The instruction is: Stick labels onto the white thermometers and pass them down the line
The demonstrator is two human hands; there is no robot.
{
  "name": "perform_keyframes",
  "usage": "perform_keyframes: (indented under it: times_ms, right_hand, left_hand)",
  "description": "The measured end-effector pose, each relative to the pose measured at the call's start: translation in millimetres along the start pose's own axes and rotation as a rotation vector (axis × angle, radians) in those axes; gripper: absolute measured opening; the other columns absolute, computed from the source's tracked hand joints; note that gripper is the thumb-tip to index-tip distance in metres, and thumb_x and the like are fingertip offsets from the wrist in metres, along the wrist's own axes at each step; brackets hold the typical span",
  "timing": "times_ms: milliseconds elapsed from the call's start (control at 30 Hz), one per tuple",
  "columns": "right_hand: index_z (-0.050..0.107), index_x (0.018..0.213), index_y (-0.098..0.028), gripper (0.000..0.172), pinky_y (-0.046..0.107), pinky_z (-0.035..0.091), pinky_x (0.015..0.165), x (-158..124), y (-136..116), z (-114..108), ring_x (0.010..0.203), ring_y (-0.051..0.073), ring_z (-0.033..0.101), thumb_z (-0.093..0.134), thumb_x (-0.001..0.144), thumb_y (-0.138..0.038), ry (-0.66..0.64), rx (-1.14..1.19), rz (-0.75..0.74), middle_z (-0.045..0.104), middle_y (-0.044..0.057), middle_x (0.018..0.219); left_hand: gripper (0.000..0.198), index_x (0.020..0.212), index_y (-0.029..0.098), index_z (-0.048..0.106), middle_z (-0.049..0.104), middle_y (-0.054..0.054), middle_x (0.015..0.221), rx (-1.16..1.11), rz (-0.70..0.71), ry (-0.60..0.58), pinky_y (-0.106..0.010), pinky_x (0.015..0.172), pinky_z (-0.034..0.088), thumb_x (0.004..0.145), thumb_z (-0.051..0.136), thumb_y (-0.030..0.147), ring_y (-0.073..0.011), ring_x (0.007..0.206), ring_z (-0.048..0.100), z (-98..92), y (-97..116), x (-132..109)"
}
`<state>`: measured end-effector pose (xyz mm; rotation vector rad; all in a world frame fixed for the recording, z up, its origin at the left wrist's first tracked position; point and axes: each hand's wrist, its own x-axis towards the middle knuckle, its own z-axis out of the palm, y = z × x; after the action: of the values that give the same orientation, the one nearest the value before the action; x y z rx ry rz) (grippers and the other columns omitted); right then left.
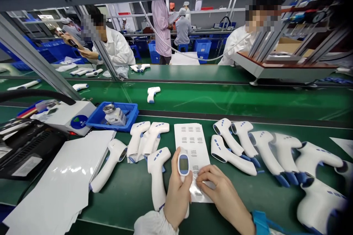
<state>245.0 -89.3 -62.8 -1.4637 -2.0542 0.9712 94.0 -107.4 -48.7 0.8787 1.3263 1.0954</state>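
Observation:
An infrared thermometer (183,164), white with a blue-rimmed grey screen facing me, is upright in my left hand (178,194). Its fingers wrap around the handle, thumb below the screen. Under both hands lies a white label sheet (190,134) with rows of small printed labels. My right hand (217,187) is at the sheet's lower right part, thumb and fingers pinched together at the labels; whether a single label is between them is hidden. Just left of my left hand lies another white thermometer (157,176). A blue wrist band (260,222) circles my right wrist.
Several thermometers (264,150) lie in a row at right, others at left. A blue tray (132,112) holds a bottle (115,115). White sheets (63,176) are stacked at left by a white box device (74,114). Beyond runs a green conveyor (193,99); co-workers sit opposite.

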Motion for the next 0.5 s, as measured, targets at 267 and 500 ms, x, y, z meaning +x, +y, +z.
perform_keyframes:
  times_ms: [267, 500]
  right_hand:
    - [0.058, 0.071, -0.019, 0.021, 0.032, 0.049, 0.072, -24, -20, -2, 0.078, 0.018, 0.061, 0.051, 0.080, 0.000, -0.116, -0.196, -0.322, 0.064, 0.003, 0.082]
    - [0.060, 0.068, -0.021, 0.016, 0.018, 0.052, 0.061, -34, -53, -48, 0.066, 0.011, 0.062, 0.064, 0.078, -0.010, -0.561, 0.323, -0.072, 0.066, 0.000, 0.084]
  left_hand:
    - [0.066, 0.151, 0.033, 0.017, 0.027, -0.003, 0.158, 0.025, 0.059, -0.024, -0.036, 0.114, 0.032, 0.094, 0.049, 0.041, -0.0228, 0.143, 0.028, -1.1, 1, 1]
    - [0.068, 0.151, 0.032, 0.014, 0.031, -0.005, 0.155, -0.017, 0.027, -0.070, -0.042, 0.106, 0.042, 0.094, 0.049, 0.040, -0.0287, 0.137, 0.038, 2.8, 7, -4]
